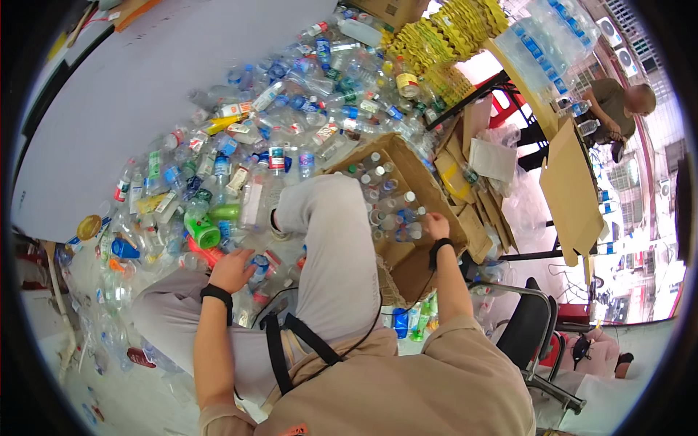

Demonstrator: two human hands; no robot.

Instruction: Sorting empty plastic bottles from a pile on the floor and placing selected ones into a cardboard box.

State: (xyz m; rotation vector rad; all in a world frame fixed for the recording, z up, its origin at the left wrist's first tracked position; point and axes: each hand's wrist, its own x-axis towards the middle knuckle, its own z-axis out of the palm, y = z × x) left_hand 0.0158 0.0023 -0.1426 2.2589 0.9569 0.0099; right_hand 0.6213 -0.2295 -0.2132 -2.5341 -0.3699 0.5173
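My left hand (233, 270) is over the bottle pile in front of my bent leg, its thumb and fingers apart. A clear plastic bottle with a blue label (260, 266) lies right at its fingertips; whether I grip it is unclear. Near the left hand are a red-orange plastic piece (205, 253) and a green-labelled bottle (202, 231). My right hand (438, 225) reaches inside the right wall of an open cardboard box (406, 271). Several capped clear bottles (388, 204) stand in that box. One capped bottle (415, 230) is beside the right fingertips; contact cannot be made out.
A large heap of empty plastic bottles (305, 76) spreads ahead and left against a pale panel (125, 109). Flattened cardboard (480, 218), yellow egg trays (447, 38) and a black chair (526, 327) are to the right. A person (613, 109) sits beyond a table (540, 111).
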